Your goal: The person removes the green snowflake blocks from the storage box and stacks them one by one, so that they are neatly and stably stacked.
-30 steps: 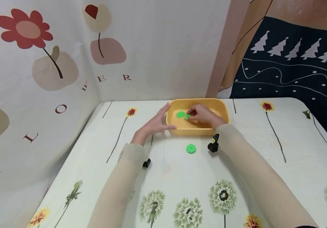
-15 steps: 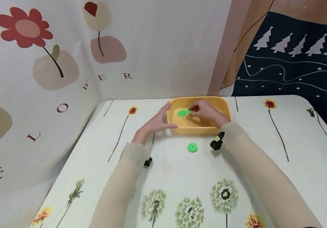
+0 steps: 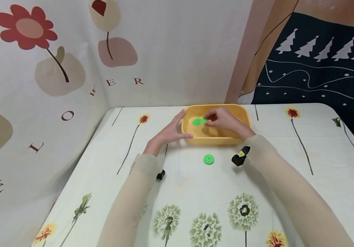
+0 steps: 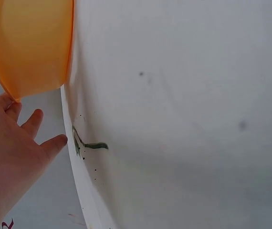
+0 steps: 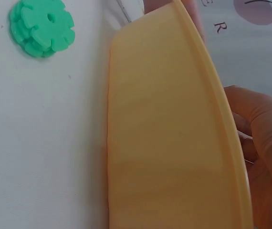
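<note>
A yellow-orange plastic box (image 3: 217, 141) stands at the back of the table. My left hand (image 3: 168, 134), fingers and thumb spread, rests at the box's left end; in the left wrist view fingertips touch the orange box wall (image 4: 33, 52). Inside the box, my right hand (image 3: 223, 120) pinches a green notched disc (image 3: 203, 121) that touches or overlaps another green disc (image 3: 196, 121). Its fingertips are hidden behind the box wall (image 5: 169, 124) in the right wrist view. In front of the box lie stacked green notched discs (image 3: 209, 159), seen closer as a green stack (image 5: 43, 26).
A white flower-printed cloth (image 3: 189, 185) covers the table. Behind it hangs a pale printed curtain (image 3: 177, 51), with a dark tree-printed cloth (image 3: 316, 75) at the right. Small black wrist cameras sit below both sleeves.
My right hand stays in the box, its wrist and forearm shifting slightly right and turning. The green disc at its fingers now sits closer against the other one. My left hand holds its place.
</note>
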Demonstrator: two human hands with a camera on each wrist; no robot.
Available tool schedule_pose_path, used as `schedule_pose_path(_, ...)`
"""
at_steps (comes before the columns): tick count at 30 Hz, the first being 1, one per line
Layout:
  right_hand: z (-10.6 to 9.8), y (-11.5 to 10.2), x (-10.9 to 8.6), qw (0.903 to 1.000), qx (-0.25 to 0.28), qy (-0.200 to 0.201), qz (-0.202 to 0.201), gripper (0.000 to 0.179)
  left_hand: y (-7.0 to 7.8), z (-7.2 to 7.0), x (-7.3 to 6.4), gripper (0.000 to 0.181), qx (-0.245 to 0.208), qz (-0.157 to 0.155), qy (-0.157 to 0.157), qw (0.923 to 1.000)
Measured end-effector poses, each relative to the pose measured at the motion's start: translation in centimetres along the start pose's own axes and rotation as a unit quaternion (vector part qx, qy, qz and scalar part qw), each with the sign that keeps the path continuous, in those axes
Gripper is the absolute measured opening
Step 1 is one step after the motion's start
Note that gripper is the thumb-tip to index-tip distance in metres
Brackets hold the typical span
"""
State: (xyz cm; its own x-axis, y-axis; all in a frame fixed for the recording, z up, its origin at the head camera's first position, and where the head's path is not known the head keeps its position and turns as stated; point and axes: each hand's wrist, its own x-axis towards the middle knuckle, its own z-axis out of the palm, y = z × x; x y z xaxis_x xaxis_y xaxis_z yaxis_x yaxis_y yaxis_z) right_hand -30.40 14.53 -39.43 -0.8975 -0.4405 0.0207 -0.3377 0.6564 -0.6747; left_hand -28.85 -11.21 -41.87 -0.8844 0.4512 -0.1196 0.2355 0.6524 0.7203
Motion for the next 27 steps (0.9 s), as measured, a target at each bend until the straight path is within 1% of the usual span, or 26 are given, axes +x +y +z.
schedule_pose_path(6,-0.1,-0.4,-0.7,1.0000,-0.002,0.002,-0.009,0.031,-0.2,0.0,0.1,0.109,0.003,0.004,-0.001,1.0000)
schedule_pose_path(15,-0.2,-1.0,-1.9,0.9992,-0.009,0.009,-0.039,0.032,-0.3,0.0,0.1,0.109,0.001,0.010,-0.002,1.0000)
schedule_pose_path(20,-0.1,-1.3,-2.6,0.9986,-0.012,0.016,-0.049,0.032,-0.2,0.0,0.0,0.109,-0.001,0.007,-0.001,1.0000)
schedule_pose_path(27,-0.2,-1.9,-3.5,0.9990,-0.017,0.015,-0.039,0.033,-0.2,0.0,-0.1,0.109,-0.006,0.005,-0.002,1.0000)
